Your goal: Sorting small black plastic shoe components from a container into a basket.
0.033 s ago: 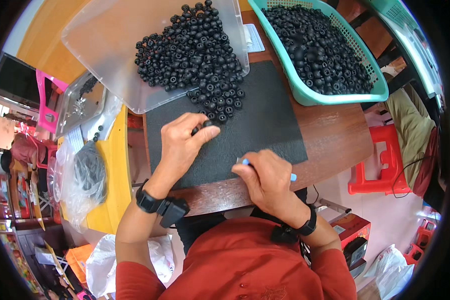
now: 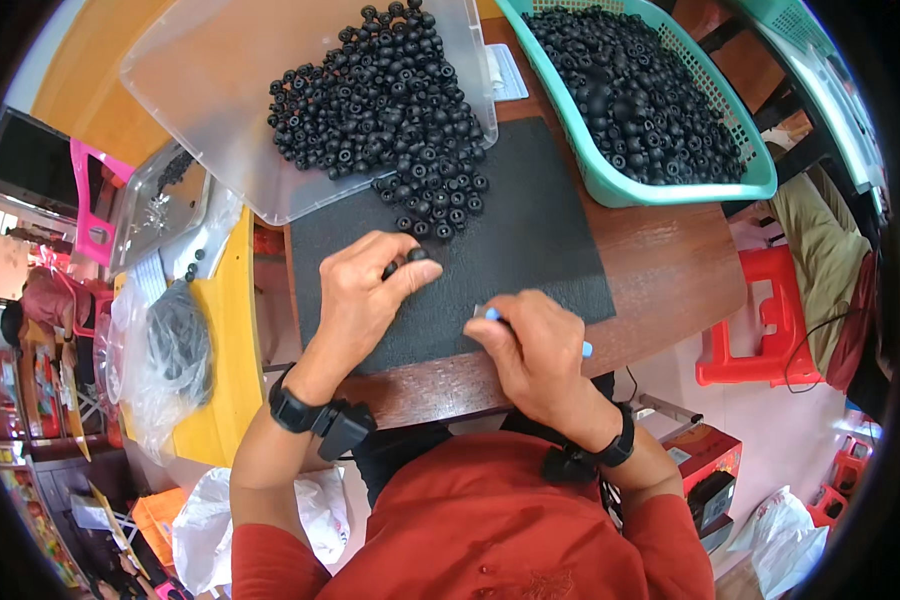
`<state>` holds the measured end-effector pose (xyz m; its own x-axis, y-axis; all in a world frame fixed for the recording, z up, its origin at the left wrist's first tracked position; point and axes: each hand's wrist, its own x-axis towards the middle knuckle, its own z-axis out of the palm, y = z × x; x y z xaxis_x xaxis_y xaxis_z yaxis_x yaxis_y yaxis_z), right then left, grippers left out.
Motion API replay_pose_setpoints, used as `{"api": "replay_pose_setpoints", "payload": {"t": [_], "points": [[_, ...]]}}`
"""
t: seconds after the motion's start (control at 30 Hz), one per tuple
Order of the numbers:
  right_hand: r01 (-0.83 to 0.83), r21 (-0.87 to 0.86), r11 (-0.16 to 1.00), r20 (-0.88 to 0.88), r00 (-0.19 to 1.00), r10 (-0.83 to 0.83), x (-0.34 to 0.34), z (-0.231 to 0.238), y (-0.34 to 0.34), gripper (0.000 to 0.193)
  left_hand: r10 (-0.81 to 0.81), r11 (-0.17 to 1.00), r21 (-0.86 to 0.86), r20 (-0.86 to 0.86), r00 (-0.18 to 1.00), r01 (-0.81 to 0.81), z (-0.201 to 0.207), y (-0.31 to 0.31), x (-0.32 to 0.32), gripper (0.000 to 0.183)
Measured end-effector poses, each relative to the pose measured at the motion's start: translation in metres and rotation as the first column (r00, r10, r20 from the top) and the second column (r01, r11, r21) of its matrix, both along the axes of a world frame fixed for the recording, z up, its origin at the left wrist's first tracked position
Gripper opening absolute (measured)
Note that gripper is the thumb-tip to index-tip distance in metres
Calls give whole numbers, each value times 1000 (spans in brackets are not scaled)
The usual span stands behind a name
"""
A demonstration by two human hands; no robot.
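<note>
Pinching a black bead (image 2: pixel 418 255) between thumb and forefinger, you hold your left hand (image 2: pixel 355 285) at the dark mat (image 2: pixel 530 240), just on the near side of a heap (image 2: pixel 390 110) of matching beads. A second bead (image 2: pixel 390 270) sits tucked within the same fingers. Your right hand (image 2: pixel 538 345), its fingers curled tight around a blue tool (image 2: pixel 492 314), stands apart at the mat's near edge, the tool's short grey tip showing beside the thumb. The heap spills out of a clear bin (image 2: pixel 225 110) onto the mat, which covers part of the brown tabletop (image 2: pixel 660 260). Beyond your right hand, a teal basket (image 2: pixel 670 195) holds more small black pieces.
</note>
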<state>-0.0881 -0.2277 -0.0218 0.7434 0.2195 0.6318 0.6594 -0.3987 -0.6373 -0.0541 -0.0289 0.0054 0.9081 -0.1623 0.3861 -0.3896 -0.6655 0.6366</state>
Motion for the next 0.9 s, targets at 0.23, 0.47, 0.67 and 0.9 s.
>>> {"api": "replay_pose_setpoints", "payload": {"t": [0.23,0.47,0.67,0.9], "points": [[-46,273,961,-379,913,152,2,14,13,20,-187,977,130,162,969,167,12,-7,-35,24],[-52,614,787,-632,566,530,-4,24,7,19,-228,967,-112,29,973,230,20,-4,-50,28],[-63,557,828,-602,656,456,-13,30,9,21,-161,917,-375,-26,987,140,13,-11,-63,25],[-130,283,950,-305,927,217,-17,24,12,23,-324,492,-867,-274,905,-87,8,-14,-75,27]]}}
